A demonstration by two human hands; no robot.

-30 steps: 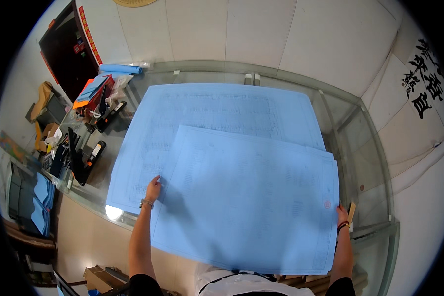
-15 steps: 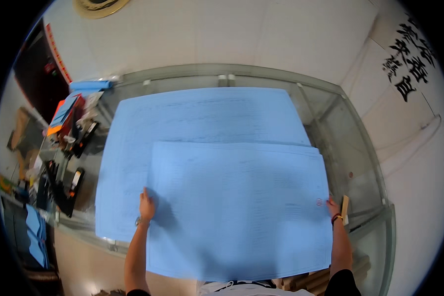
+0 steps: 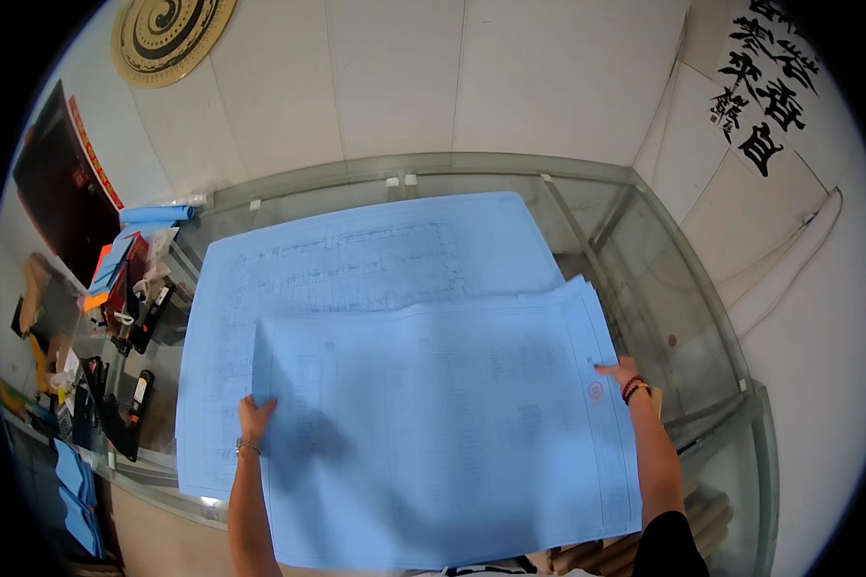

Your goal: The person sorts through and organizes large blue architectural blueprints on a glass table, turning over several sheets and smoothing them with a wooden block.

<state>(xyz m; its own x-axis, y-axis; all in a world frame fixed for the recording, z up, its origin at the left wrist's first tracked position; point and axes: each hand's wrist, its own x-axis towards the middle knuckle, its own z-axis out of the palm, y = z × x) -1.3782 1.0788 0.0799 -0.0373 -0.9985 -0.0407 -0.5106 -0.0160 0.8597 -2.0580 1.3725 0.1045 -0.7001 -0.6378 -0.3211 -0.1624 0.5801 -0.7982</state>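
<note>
Top sheet (image 3: 443, 433), blue: held at the near side of the table (image 3: 539, 164), its far part overlapping the bottom sheet (image 3: 346, 264), blue, spread flat. Left hand (image 3: 255, 420): fingers closed on the top sheet's left edge. Right hand (image 3: 622, 373): fingers closed on its right edge. Progress, as judged: bottom sheet laid out; top sheet not yet released.

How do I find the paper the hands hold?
Find the glass table, then the blue sheet lying on it. Overlapping that, nearer the person, is the held sheet, between left hand and right hand. Only it shows a red stamp.
</note>
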